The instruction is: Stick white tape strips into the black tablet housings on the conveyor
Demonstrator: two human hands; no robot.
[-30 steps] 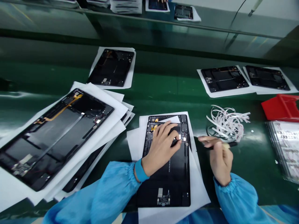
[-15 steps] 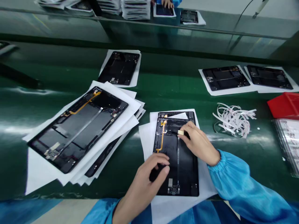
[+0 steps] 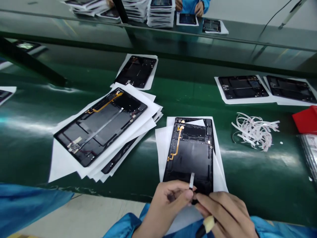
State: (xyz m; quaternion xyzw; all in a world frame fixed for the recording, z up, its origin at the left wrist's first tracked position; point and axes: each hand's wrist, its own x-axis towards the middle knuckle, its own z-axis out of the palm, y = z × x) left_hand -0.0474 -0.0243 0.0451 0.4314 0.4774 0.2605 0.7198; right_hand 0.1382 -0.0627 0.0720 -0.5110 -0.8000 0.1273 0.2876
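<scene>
Nearest you, both hands meet at the bottom of the view. Your left hand [image 3: 165, 206] has thumb and forefinger pinched shut on a thin white strip [image 3: 191, 180], which stands up from the pinch over the near end of the tablet [image 3: 192, 155]. Your right hand [image 3: 224, 213] comes in from the other side. Its fingers [image 3: 210, 203] are curled closed, their tips touching the left ones at the strip's foot, and a tool [image 3: 208, 224] with a cream tip is tucked under them.

That strip looks feather-light, limp and probably tacky, so I'd say hold it low, close to its foot, where it is less likely to tear or curl. The tablet is open-backed. It is a stiff slab, but it looks delicate inside, with an orange flex cable [image 3: 177, 142] and bare boards showing, so grip it by the frame edges only. It lies on loose paper [image 3: 160, 145] on the glossy green table [image 3: 260, 172], which I'd expect to slide easily.

Your hands cover the tablet's near end, so I can't tell whether the strip's foot is stuck down or free. The tool's shaft is hidden in your palm and cut off by the picture edge.

Further out, a stack [image 3: 104, 125] of tablets on paper sits to the left. A tangle of peeled strips [image 3: 255, 130] lies to the right, beside a red tray [image 3: 305, 119] that is cut off. Beyond are more tablets on sheets. At the top are another person's hands [image 3: 195, 6], too small to make out.
</scene>
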